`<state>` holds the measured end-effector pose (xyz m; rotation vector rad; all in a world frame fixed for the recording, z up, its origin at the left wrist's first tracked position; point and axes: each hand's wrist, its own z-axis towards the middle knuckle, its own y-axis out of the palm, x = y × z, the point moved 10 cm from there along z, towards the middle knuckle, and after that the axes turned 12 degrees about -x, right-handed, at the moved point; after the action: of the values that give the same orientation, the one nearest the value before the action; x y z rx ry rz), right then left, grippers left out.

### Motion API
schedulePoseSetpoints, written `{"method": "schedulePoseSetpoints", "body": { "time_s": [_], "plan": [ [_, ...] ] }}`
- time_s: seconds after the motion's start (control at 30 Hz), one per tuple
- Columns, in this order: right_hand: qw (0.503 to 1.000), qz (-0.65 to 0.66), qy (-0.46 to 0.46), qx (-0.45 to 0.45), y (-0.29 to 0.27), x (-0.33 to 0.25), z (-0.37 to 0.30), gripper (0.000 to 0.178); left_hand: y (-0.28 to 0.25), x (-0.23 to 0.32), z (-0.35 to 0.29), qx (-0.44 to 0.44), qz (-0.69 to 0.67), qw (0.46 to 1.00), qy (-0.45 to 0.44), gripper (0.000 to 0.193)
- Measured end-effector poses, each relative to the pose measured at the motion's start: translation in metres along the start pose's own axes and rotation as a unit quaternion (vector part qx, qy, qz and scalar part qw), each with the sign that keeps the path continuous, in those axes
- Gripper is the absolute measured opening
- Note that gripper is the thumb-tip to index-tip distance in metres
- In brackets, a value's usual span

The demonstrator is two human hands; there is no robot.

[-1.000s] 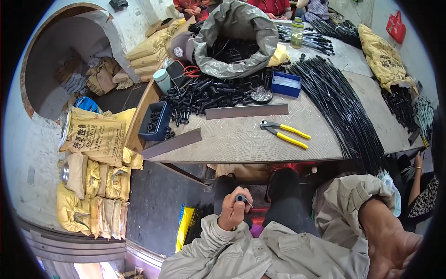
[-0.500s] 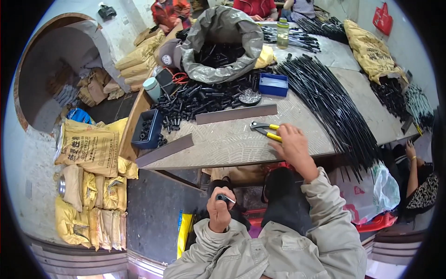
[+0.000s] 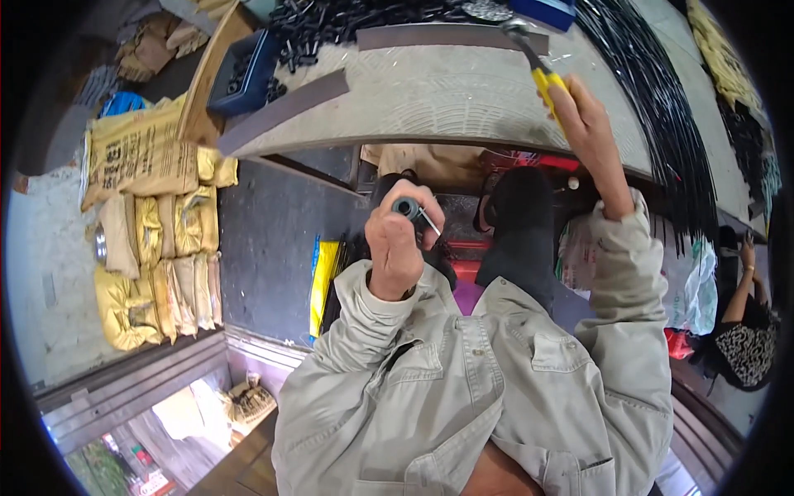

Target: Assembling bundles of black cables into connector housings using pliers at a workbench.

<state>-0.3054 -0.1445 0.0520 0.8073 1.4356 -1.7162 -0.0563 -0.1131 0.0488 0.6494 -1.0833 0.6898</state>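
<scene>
My left hand [image 3: 395, 248] is wrapped round a dark, hollow tube-shaped part [image 3: 405, 206], its round open end facing up. A thin pale strip [image 3: 429, 221] sticks out beside that end, between my fingers. In my right hand [image 3: 585, 124] is a pair of end-cutting pincers [image 3: 544, 81] with yellow handles. The pincers are raised over the workbench [image 3: 430, 87], their metal head pointing at the far side. Across the bench's far part lie many small black tubular fittings [image 3: 364, 11].
Two flat grey-brown strips [image 3: 451, 36] lie on the bench, one angled near a blue bin [image 3: 241, 73] of black parts. Long black rods [image 3: 662, 107] overhang the bench's right edge. Sacks [image 3: 142, 155] are stacked at left. Another person's patterned sleeve [image 3: 744, 351] shows at right.
My right hand has picked the pincers up off the bench and lifted them. My left hand has come up with the tube-shaped part. The view has tilted down toward my lap.
</scene>
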Motion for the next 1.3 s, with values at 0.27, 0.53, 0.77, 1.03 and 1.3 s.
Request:
{"method": "schedulePoseSetpoints", "body": {
  "time_s": [0.27, 0.53, 0.77, 1.03, 1.3],
  "plan": [
    [0.826, -0.516, -0.224, -0.024, 0.06, -0.159, -0.068, 0.036, -0.01, 0.0, -0.012, 0.025, 0.023, 0.999, 0.002, 0.059],
    [0.65, -0.688, -0.298, 0.13, 0.076, -0.177, -0.078, 0.044, -0.012, 0.003, -0.01, 0.061, 0.087, 0.994, -0.029, 0.06],
    [0.767, -0.581, -0.263, 0.063, 0.084, -0.158, -0.091, 0.04, -0.017, 0.005, -0.017, 0.103, 0.154, 0.98, -0.069, 0.068],
    [0.79, 0.024, 0.037, -0.612, 0.096, -0.098, -0.096, 0.039, 0.026, 0.023, -0.012, -0.246, 0.098, 0.964, 0.025, 0.063],
    [0.868, -0.015, -0.106, -0.485, 0.079, -0.109, -0.092, 0.043, 0.024, 0.021, -0.021, -0.228, 0.132, 0.962, 0.073, 0.052]
  ]
}}
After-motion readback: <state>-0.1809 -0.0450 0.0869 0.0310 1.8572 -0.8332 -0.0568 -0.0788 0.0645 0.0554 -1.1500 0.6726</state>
